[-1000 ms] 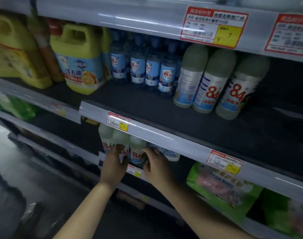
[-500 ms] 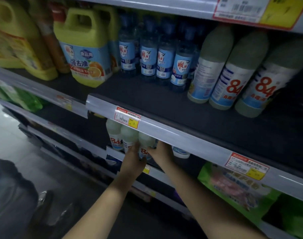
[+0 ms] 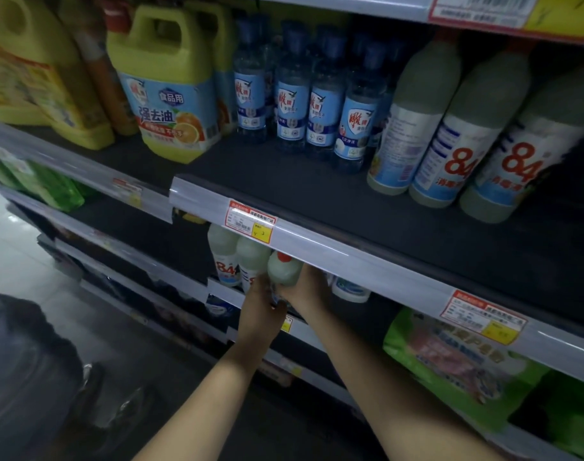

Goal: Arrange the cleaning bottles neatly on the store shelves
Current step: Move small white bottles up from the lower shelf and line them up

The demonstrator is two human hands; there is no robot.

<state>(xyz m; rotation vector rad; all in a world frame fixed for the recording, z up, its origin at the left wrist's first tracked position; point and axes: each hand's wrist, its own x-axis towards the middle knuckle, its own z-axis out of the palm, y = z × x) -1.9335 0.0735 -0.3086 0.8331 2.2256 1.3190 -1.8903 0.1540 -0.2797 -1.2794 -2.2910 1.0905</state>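
Note:
On the lower shelf, just under the price rail [image 3: 317,251], both my hands hold one small pale-green disinfectant bottle [image 3: 284,272] with a red cap, tilted toward me. My left hand [image 3: 260,314] grips it from below and the left. My right hand [image 3: 308,287] wraps it from the right. Two similar small "84" bottles [image 3: 225,257] stand upright just left of it. A white bottle [image 3: 348,289] is partly hidden behind the rail to the right.
The shelf above carries three tall "84" bottles [image 3: 463,138], several blue-labelled clear bottles [image 3: 323,108] and yellow detergent jugs [image 3: 167,84]. Green refill bags [image 3: 450,361] lie at lower right, more green bags [image 3: 51,191] at left. The floor [image 3: 14,261] is at lower left.
My hands have closed around the rightmost small bottle, which now tips forward with its red cap showing. The view has moved closer to the shelves.

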